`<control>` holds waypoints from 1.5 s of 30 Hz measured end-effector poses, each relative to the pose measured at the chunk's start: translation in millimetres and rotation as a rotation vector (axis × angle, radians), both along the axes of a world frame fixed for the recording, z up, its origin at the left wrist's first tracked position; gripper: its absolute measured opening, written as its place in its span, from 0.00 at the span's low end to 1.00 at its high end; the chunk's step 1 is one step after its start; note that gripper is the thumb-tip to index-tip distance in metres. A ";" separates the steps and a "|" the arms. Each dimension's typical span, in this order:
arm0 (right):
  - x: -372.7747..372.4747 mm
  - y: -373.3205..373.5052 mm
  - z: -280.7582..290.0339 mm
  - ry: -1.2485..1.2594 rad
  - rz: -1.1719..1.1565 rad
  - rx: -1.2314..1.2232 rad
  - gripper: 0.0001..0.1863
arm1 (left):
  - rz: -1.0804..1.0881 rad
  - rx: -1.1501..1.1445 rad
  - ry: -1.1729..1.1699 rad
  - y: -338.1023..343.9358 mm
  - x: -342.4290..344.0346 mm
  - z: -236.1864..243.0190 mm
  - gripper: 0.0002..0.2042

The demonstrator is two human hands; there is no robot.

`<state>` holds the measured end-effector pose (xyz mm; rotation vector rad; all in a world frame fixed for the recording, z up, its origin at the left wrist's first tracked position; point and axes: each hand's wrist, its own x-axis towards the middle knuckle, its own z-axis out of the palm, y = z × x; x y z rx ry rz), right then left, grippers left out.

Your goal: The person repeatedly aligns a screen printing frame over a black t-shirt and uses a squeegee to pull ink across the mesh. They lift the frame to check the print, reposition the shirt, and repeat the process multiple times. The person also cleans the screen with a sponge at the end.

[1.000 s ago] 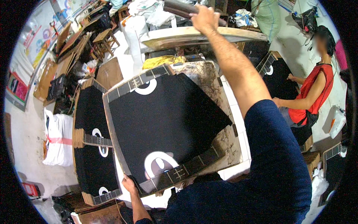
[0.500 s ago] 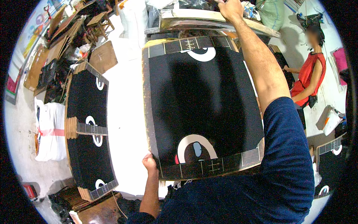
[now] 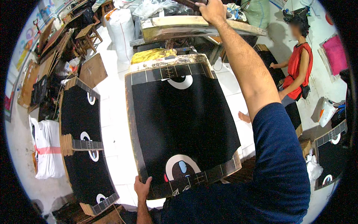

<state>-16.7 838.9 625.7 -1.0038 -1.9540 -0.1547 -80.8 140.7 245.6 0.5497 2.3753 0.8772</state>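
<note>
At 6 o'clock, our left hand (image 3: 142, 187) grips the near-left corner of the black printed sheet (image 3: 182, 127), fingers curled over its edge. The sheet now lies squared on the press bed (image 3: 131, 112), centre frame, where a second ago it sat skewed with the bed's stained surface exposed at 3 o'clock; we judge the sheet registered on the bed. At 9 o'clock, stacks of printed sheets (image 3: 80, 119) rest on the white floor (image 3: 112, 149). At 12 o'clock, our right hand (image 3: 212, 10) is closed over a dark handle (image 3: 188, 3) above the wooden platen (image 3: 201, 24). At 2 o'clock, another person in a red top (image 3: 298, 71) handles a separate stack.
</note>
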 end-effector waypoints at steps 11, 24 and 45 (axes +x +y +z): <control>-10.6 3.9 29.5 -0.033 -0.009 -0.034 0.18 | 0.036 -0.045 -0.029 33.4 12.2 23.4 0.27; -19.2 21.1 45.5 -0.049 0.030 -0.025 0.21 | 0.003 -0.193 0.093 63.5 -1.2 37.5 0.31; -25.7 38.4 44.2 -0.073 -0.010 -0.046 0.24 | 0.013 -0.181 0.081 61.3 -11.6 -6.3 0.37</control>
